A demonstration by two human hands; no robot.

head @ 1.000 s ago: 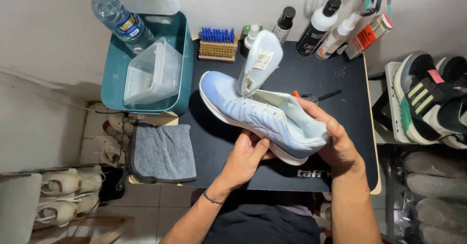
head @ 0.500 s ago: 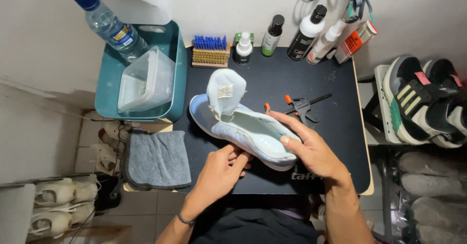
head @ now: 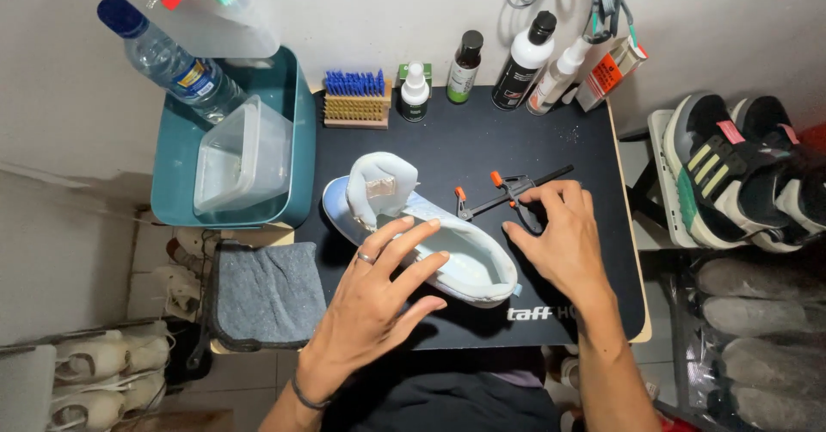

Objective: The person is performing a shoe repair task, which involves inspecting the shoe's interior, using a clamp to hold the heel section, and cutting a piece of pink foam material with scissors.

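Sneaker (head: 430,247) under open L hand (head: 379,299); R hand (head: 559,238) open, fingertips on clamp (head: 514,193).

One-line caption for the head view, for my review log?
Left hand rests on a pale blue sneaker on a black mat while right hand touches a small bar clamp.

The left hand (head: 379,281) lies flat with its palm down and its fingers spread wide. One finger wears a ring, and a thin band goes round the wrist. The right hand (head: 559,243) is out to the side, palm down, with its fingers bent. Both forearms are bare.
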